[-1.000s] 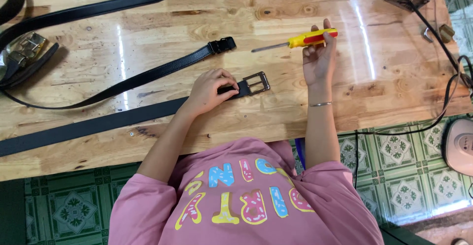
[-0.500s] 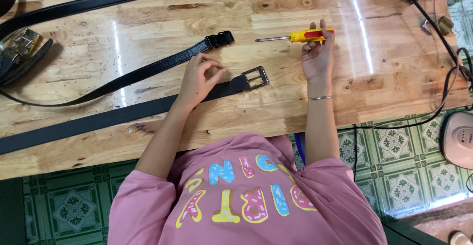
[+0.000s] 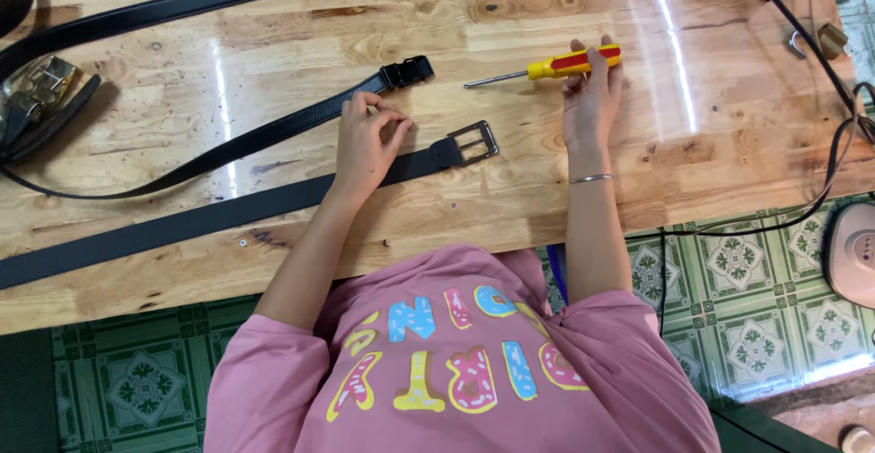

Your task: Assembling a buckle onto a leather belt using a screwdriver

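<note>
Left hand (image 3: 365, 143) pinches narrow just behind the silver buckle (image 3: 474, 141), pinning the black belt (image 3: 228, 211) flat; right hand (image 3: 591, 97) beyond the buckle, fingers closing on the yellow screwdriver (image 3: 556, 66).

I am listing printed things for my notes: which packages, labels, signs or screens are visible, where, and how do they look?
Shirt print: bottom centre, on the person's pink shirt; rounded letters in yellow, blue, pink and red, seen upside down.
No packages, signs or screens are visible.
</note>
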